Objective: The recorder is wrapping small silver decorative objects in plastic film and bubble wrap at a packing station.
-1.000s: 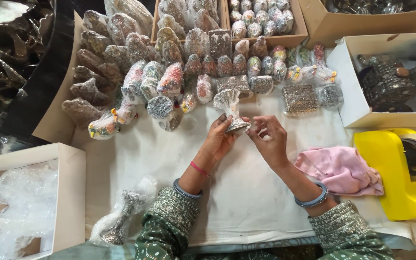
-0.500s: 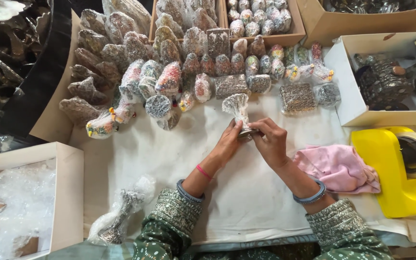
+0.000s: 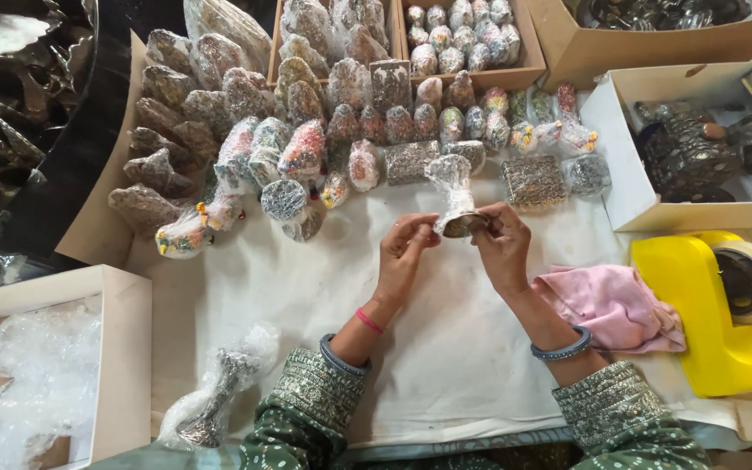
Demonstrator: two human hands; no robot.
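A small metal piece [image 3: 461,223], partly bagged in plastic, is pinched closed between left hand [image 3: 404,252] and right hand [image 3: 505,248]; rows of wrapped pieces [image 3: 341,130] lie finished at the worktop's far edge.

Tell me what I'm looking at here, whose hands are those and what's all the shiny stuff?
There is no machine here, just a person working. The picture comes from a camera worn on the person's head, so you look down the way they do. The left hand and the right hand meet in the middle and together hold a small metal piece wrapped in bubble wrap. They work over a white cloth. At the far edge of it lie rows of wrapped little ornaments, some colourful, some silvery. Near the left elbow lies one more wrapped metal piece. By the right arm is a pink cloth, and beside that a yellow tape dispenser. Cardboard boxes stand around the edges; the white box on the left holds spare bubble wrap.
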